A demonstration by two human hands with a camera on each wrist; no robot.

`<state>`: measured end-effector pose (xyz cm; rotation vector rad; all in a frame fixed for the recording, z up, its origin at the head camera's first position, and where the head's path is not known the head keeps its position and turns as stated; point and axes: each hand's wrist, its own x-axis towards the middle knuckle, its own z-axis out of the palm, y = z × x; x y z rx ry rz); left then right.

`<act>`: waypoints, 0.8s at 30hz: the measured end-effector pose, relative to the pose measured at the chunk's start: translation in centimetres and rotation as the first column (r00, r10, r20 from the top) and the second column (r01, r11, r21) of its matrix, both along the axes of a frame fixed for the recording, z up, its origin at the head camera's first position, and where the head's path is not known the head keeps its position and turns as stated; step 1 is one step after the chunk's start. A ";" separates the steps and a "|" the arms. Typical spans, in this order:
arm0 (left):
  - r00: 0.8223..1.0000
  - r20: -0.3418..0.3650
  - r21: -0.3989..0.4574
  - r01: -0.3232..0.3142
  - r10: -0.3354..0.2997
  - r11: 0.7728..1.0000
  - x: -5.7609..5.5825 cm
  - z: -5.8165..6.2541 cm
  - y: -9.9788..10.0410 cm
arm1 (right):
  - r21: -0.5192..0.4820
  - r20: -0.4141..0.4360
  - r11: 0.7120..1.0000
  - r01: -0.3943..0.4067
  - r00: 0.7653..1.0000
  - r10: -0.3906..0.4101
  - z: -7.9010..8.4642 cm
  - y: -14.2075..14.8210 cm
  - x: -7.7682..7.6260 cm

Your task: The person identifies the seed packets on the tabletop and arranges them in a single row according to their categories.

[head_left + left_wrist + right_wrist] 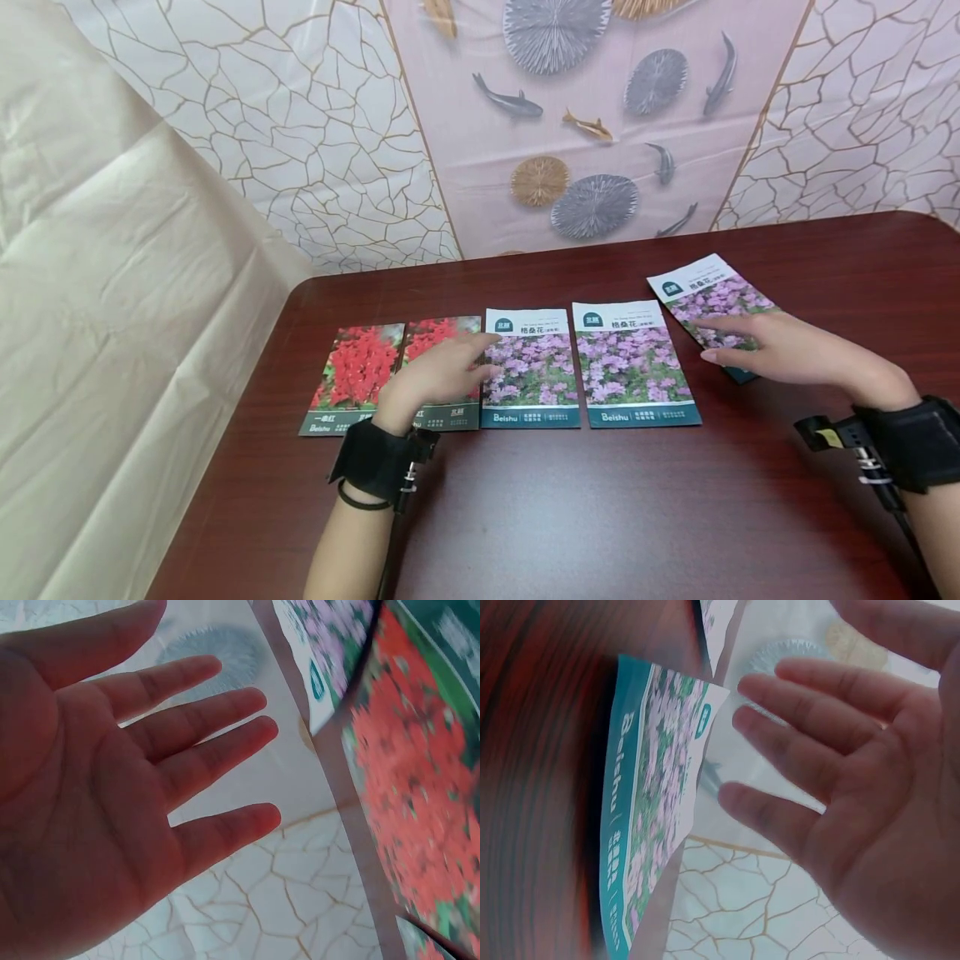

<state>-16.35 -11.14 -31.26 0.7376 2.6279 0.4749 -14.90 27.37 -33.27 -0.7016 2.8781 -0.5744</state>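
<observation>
A row of flower seed packets lies on the table. Two carry red flowers: the left one [360, 367] and a second one [429, 333] partly covered by my left hand [431, 375]. That hand's fingers are spread and hold nothing; in the head view its fingertips overlap the left edge of a purple-flower packet [534, 375]. Beside it lies another purple-flower packet [637, 367]. At the right, a third purple one [712, 292] is turned at a slant. My right hand [787, 350] hovers over its lower part, fingers extended, palm bare in the right wrist view.
The dark red wooden table [570, 517] reaches toward me in front of the packets. Behind it hangs a patterned sheet [487, 183] with fish and leaf shapes. A pale cloth [135, 333] drapes along the left edge. Both wrists wear black straps [371, 458] with small cameras and cables.
</observation>
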 end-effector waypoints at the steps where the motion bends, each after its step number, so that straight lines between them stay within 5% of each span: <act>1: 1.000 0.004 0.000 -0.016 0.016 1.000 -0.1 0.0 -0.2 | 0.006 0.007 1.000 0.012 1.000 -0.012 0.0 0.2 -0.1; 11: 0.994 -0.001 0.013 -0.112 0.112 0.994 -1.3 -0.4 -2.7 | 0.079 0.066 0.993 0.086 0.994 -0.092 -0.5 2.1 -1.0; 24: 0.980 -0.001 0.004 -0.198 0.198 0.980 -2.1 -0.9 -5.0 | 0.110 0.112 0.991 0.078 0.990 -0.090 -2.1 3.4 -1.6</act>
